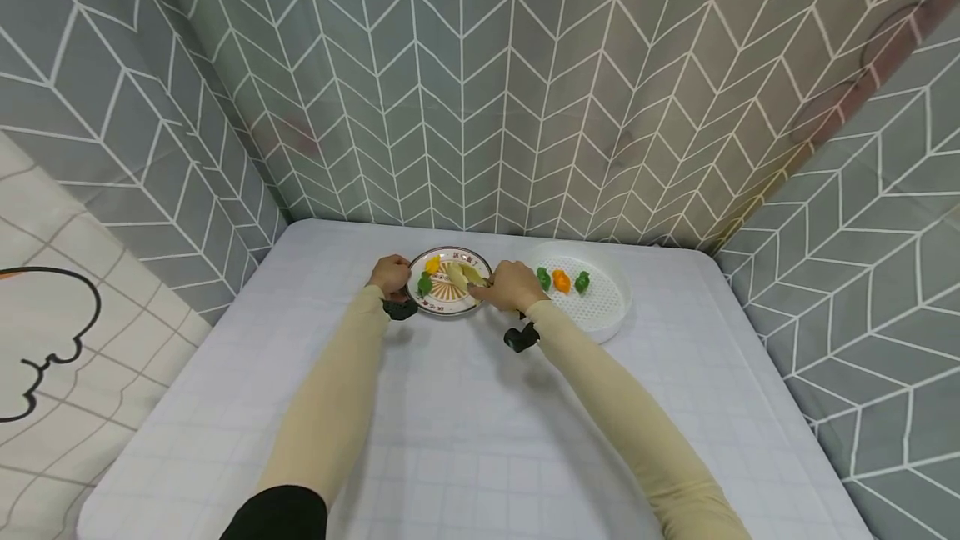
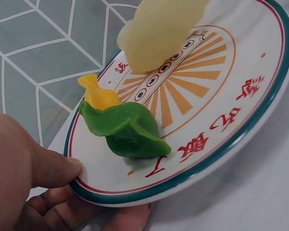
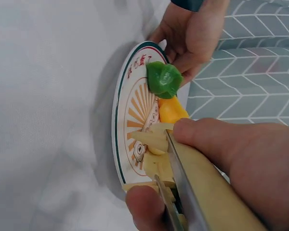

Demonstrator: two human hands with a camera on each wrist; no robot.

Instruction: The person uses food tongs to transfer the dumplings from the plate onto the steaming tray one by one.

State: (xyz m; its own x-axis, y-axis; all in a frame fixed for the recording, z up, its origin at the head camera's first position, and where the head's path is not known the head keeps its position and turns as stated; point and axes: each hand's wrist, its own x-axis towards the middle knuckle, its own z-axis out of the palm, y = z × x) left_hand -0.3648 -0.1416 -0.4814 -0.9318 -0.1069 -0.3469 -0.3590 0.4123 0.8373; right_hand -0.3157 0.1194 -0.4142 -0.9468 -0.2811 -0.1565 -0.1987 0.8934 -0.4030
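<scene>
My left hand grips the left rim of a round patterned plate, with the thumb on top and fingers underneath. On that plate lie a green dumpling-shaped piece and a smaller yellow piece, side by side near the left hand. My right hand, at the plate's right side, holds tongs with metal-edged arms and pale yellow ends, pinched between thumb and fingers. The pale ends are over the plate. Whether anything sits between them, I cannot tell.
A white round tray with a perforated bottom stands right of the plate, partly behind the right hand. In it lie an orange piece and two green pieces. A pale cloth covers the table; patterned curtains hang behind.
</scene>
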